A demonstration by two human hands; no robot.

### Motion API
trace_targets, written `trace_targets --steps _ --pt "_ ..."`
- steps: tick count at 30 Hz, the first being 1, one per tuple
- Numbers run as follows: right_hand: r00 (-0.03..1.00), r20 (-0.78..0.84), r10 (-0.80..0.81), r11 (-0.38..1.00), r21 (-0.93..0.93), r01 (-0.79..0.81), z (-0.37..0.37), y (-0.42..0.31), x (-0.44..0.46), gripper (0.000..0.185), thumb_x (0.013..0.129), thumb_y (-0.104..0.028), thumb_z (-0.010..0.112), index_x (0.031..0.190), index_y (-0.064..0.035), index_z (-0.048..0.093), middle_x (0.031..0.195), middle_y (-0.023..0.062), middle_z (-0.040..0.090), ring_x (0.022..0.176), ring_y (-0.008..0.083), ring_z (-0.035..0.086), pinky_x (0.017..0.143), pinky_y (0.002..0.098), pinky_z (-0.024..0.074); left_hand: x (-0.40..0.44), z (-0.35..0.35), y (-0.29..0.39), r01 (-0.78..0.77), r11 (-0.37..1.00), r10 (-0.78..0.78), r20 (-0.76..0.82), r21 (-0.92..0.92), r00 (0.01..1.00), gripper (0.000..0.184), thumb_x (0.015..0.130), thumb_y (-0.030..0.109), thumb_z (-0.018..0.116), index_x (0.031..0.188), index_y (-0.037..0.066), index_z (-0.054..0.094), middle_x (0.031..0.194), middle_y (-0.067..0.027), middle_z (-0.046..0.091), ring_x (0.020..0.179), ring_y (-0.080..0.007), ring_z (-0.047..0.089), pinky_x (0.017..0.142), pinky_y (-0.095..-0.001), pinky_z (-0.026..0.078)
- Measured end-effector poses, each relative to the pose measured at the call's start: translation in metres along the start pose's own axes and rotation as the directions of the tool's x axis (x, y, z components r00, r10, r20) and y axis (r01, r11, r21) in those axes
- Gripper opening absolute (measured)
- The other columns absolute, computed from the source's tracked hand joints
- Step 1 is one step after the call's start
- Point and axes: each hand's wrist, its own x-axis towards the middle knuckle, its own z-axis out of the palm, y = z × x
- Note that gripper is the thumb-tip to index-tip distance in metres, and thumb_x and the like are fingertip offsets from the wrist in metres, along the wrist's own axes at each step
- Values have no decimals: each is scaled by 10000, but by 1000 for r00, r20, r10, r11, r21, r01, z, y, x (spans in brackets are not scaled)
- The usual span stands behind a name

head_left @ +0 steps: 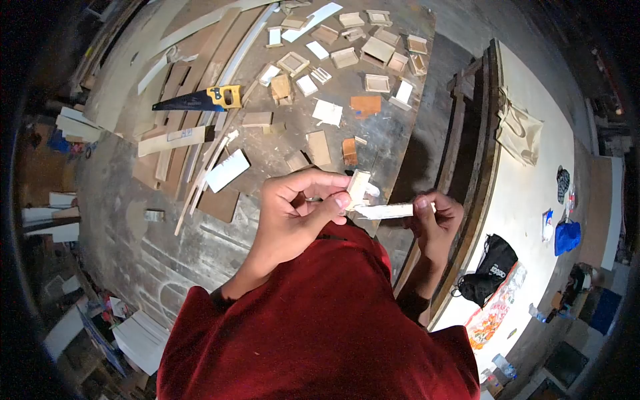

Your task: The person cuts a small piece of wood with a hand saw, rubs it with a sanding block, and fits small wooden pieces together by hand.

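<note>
My left hand (pixel 297 207) pinches a small pale wooden piece (pixel 358 188) between thumb and fingertips, near the middle of the view. To its right, my right hand (pixel 437 220) grips the end of a thin white strip (pixel 387 211). The strip's other end reaches the lower edge of the wooden piece; whether the two touch is hard to tell. A small whitish bit (pixel 372 191) shows just behind the wooden piece. Beyond my hands, an orange-brown block (pixel 350 151) and a flat brown board (pixel 319 147) lie on the work surface.
A yellow-handled saw (pixel 200 99) rests across long boards (pixel 193 73) at the upper left. Several small wooden box-like pieces (pixel 345 58) are scattered farther back. On the right, a pale table (pixel 533 87) holds a cloth bag (pixel 520 133) and a black bag (pixel 495 263).
</note>
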Motion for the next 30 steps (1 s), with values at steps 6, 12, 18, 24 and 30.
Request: trace_targets --steps 6,12,18,24,30 --pt "997 -72 -2 992 125 11 5 -2 5 273 938 -218 672 786 7 650 563 3 559 438 40 445 405 215 325 1 0 2 18 1000 -17 18 -19 1000 213 878 -54 657 1091 -57 659 962 -118 685 822 -131 662 654 -266 601" --pt "999 -5 46 999 13 -46 3 -4 5 258 959 -191 638 788 4 646 569 -8 549 442 33 437 402 216 306 2 1 0 -1 999 2 -22 42 1000 203 886 -38 656 1089 -53 660 949 -116 681 814 -121 659 645 -254 598" --pt "996 -88 14 993 115 -4 7 -2 12 321 970 -249 614 741 -27 584 563 -13 506 421 50 401 398 233 331 3 2 3 -56 995 56 2 83 998 188 896 -29 651 1080 -69 659 947 -114 683 822 -108 658 688 -250 599" --pt "999 10 49 999 1 -49 3 -1 14 318 958 -266 632 748 -30 590 591 -8 528 434 43 421 387 230 333 5 0 2 -59 997 59 -7 49 998 195 889 -47 650 1082 -70 662 935 -116 680 812 -111 655 687 -246 597" --pt "999 -47 -11 993 116 17 6 -3 21 283 952 -233 645 772 -16 616 578 -10 534 442 43 431 393 231 322 3 0 4 -40 997 41 -2 61 999 194 890 -47 647 1083 -68 663 945 -118 682 814 -113 657 689 -250 600"
